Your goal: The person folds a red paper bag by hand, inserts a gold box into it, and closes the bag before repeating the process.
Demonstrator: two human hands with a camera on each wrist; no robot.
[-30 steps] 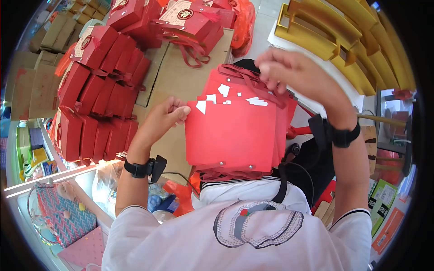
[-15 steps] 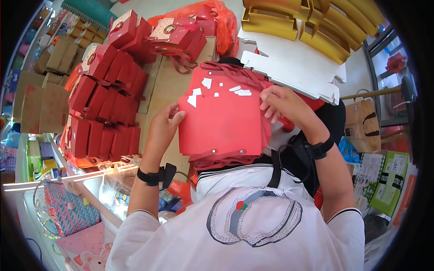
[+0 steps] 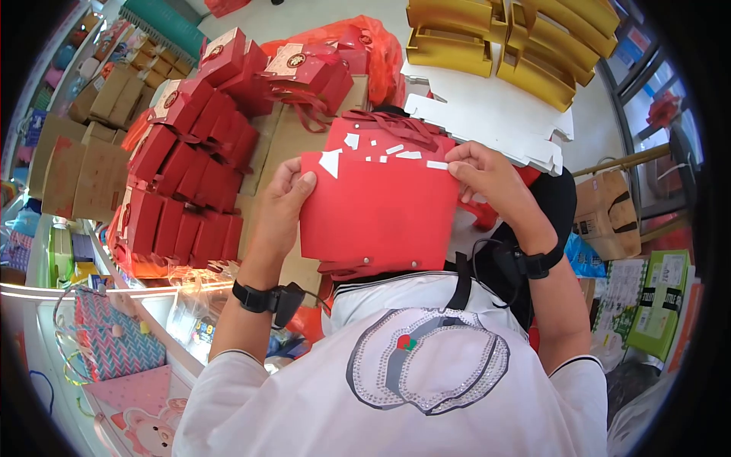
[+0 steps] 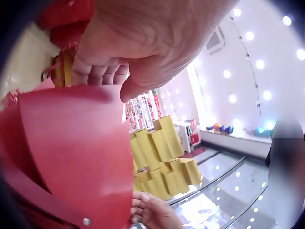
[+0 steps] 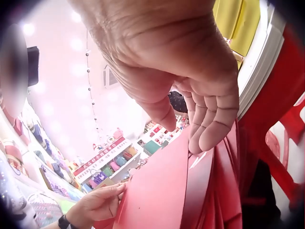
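A flat red sheet (image 3: 373, 213) with metal snaps near its lower edge lies over a stack of similar red pieces on the person's lap. White scraps (image 3: 330, 161) show along its top edge, and red ribbons (image 3: 392, 122) lie beyond them. At the sheet's upper left corner the left hand (image 3: 285, 198) pinches it, thumb on top; the left wrist view shows fingers (image 4: 97, 74) behind the edge. The right hand (image 3: 491, 179) grips the upper right corner between thumb and fingers. In the right wrist view several layered red pieces (image 5: 221, 176) sit beneath that hand.
Finished red boxes (image 3: 179, 179) are stacked to the left on a brown board (image 3: 263, 156). Gold box parts (image 3: 457, 49) and white card pieces (image 3: 487, 129) stand at the far right. A glass counter with a woven bag (image 3: 114, 339) is at lower left.
The right hand has come down from above the stack to the sheet's upper right corner. The left hand stays at the left corner. Some white scraps have shifted along the top edge.
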